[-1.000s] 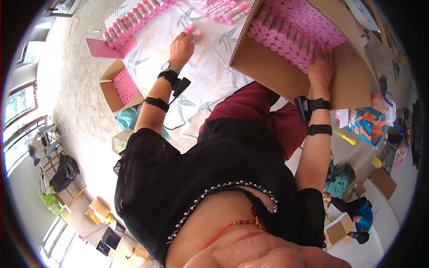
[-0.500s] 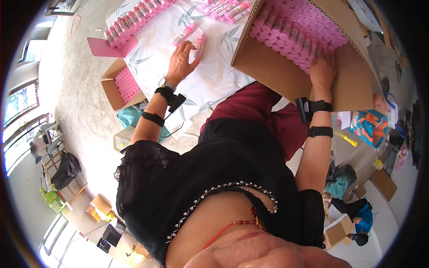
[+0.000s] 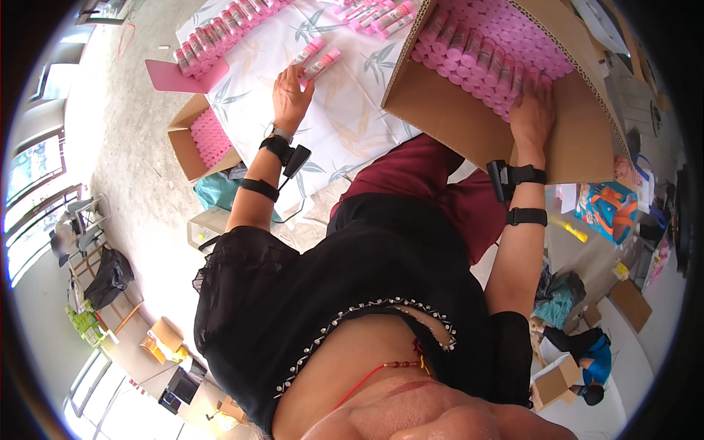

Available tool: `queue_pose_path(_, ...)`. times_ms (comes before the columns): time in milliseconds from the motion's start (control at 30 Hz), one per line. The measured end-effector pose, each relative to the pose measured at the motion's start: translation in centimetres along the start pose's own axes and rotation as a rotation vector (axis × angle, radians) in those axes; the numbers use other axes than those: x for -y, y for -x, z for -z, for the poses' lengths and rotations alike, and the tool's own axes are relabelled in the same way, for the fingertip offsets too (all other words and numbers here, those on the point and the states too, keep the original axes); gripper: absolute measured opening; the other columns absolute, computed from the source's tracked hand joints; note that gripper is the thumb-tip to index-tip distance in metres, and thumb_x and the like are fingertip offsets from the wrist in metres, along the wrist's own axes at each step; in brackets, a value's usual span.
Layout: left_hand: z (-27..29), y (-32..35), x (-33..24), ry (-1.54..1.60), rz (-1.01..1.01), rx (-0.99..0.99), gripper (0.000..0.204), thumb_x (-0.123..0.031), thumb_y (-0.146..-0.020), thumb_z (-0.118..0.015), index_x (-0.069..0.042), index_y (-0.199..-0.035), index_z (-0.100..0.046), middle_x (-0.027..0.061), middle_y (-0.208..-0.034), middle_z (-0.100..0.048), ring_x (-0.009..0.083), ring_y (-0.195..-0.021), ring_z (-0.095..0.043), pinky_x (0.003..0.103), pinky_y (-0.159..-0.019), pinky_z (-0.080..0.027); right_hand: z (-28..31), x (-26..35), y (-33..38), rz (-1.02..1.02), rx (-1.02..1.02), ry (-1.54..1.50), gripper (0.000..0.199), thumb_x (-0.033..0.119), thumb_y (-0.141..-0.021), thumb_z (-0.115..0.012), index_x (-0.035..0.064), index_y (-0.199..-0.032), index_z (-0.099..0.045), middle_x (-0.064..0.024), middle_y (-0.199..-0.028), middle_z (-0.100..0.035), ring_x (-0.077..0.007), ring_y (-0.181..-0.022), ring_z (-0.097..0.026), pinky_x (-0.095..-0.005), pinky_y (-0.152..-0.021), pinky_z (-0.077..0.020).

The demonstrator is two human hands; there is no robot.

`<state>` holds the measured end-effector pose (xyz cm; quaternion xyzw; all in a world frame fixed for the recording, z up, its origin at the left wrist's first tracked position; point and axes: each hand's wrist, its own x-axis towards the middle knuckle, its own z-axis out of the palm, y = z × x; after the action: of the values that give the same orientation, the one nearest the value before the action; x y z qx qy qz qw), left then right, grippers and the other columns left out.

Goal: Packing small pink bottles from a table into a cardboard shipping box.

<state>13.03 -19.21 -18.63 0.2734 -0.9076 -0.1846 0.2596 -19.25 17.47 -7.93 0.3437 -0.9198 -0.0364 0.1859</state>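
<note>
Two clear tubes with pink caps lie side by side on the leaf-patterned tablecloth (image 3: 330, 139). At their near ends is my left hand (image 3: 291, 101), its fingers and thumb closed about the end of the right-hand tube (image 3: 323, 64); the other tube (image 3: 308, 50) lies just beyond the fingertips. My right hand (image 3: 532, 117) reaches inside a large open carton (image 3: 447, 121). Its fingers are curled over pink-capped tubes (image 3: 488, 57) at the right end of a row, on top of stacked tubes whose pink ends show. The fingertips there are partly hidden.
Several tubes stand in rows beside a pink flap (image 3: 187, 76) at the far left. More tubes (image 3: 378, 16) lie at the table's far side. A smaller carton (image 3: 183, 143) of pink ends sits below the table's left edge. A person (image 3: 590, 359) bends at the lower right.
My left hand has drawn left and slightly nearer to me. The tube at its fingers, which pointed more away from me, now lies slanted alongside the other. My right hand stays in the carton.
</note>
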Motion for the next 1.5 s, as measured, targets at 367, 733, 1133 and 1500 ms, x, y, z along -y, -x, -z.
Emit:
queue_pose_path(367,0.1,-1.2,-1.4,-0.306,0.072,0.043,0.078,-0.026,-0.083,-0.076,0.001,-0.146,-0.038,0.0212,-0.134,-0.045,0.0386,-0.124,-0.044,0.052,-0.105,-0.035,0.6,0.2,0.2,-0.001,-0.009,0.019,0.048,0.018,-0.090,-0.057,0.0064,-0.136,-0.059,-0.0119,-0.144,-0.055,-0.0336,-0.139,-0.043,-0.0488,-0.115,-0.0344)
queue_pose_path(733,-3.0,0.0,0.5,-0.303,-0.073,0.121,0.066,-0.021,-0.096,-0.061,0.004,-0.149,-0.031,0.0248,-0.137,-0.043,0.0425,-0.122,-0.044,0.055,-0.105,-0.035,0.4,0.7,0.0,-0.036,-0.116,0.006,0.041,0.018,-0.088,-0.054,0.0039,-0.126,-0.062,-0.0143,-0.135,-0.059,-0.0355,-0.135,-0.046,-0.0480,-0.115,-0.0346)
queue_pose_path(1133,14.4,5.1,-21.6,0.448,-0.136,0.836,0.056,-0.014,-0.101,-0.055,0.008,-0.148,-0.033,0.0273,-0.129,-0.047,0.0398,-0.119,-0.049,0.043,-0.105,-0.039,-0.4,0.8,0.6,-0.163,-0.211,-0.098,0.042,0.014,-0.088,-0.049,-0.0042,-0.125,-0.058,-0.0210,-0.129,-0.060,-0.0352,-0.131,-0.050,-0.0450,-0.112,-0.0382)
queue_pose_path(1500,-10.0,-12.8,-34.5,-0.058,-0.278,0.488,0.062,-0.048,-0.097,-0.051,0.005,-0.129,-0.056,0.0380,-0.130,-0.050,0.0556,-0.116,-0.048,0.060,-0.099,-0.041,-0.1,2.3,-0.1,-0.147,-0.241,-0.103,0.047,0.021,-0.089,-0.053,-0.0026,-0.129,-0.060,-0.0171,-0.133,-0.060,-0.0354,-0.136,-0.044,-0.0451,-0.117,-0.0284)
